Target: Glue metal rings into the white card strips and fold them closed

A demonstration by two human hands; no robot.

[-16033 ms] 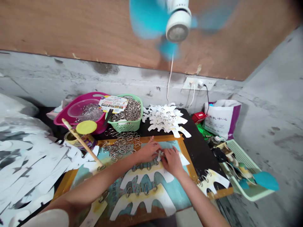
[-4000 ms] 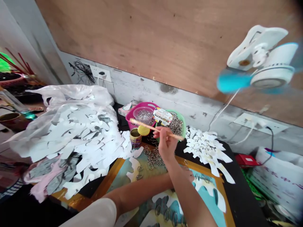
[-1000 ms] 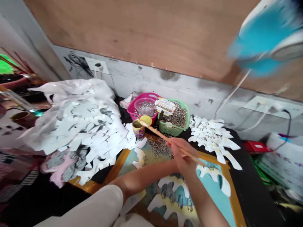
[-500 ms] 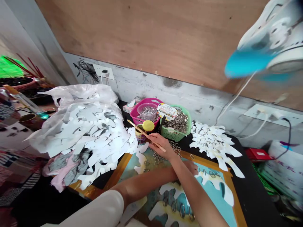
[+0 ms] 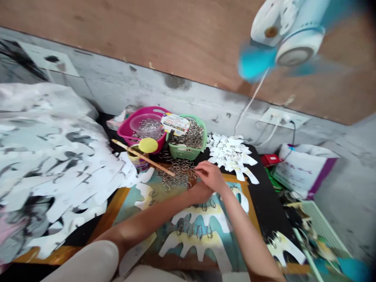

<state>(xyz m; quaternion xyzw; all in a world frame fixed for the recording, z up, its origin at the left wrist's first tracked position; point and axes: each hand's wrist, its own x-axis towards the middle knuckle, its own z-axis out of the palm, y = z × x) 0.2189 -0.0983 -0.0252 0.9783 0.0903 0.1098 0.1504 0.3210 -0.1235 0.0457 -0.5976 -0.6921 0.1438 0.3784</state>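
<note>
My right hand [image 5: 210,177] is over the right side of a pile of loose metal rings [image 5: 176,174], fingertips pinched together; I cannot make out what is between them. Just below it lies my left hand [image 5: 201,192], its fingers mostly hidden by the right hand and wrist. A wooden stick [image 5: 147,159], apart from both hands, rests across a small pot [image 5: 138,161]. Beneath my arms, white cut-out pieces with yellowish smears [image 5: 195,243] carry rows of upright metal rings on a blue, tape-edged board [image 5: 129,207].
A pink basket [image 5: 125,127] and a green basket [image 5: 188,152] of metal parts stand by the wall. White cut-outs [image 5: 70,156] heap at left; ringed ones [image 5: 230,150] pile at right. A blue-bladed fan [image 5: 295,55] hangs upper right. A white bag [image 5: 299,168] stands right.
My right hand has let go of the wooden stick and moved to the loose rings. My left hand has come closer to the right hand. The view has turned right.
</note>
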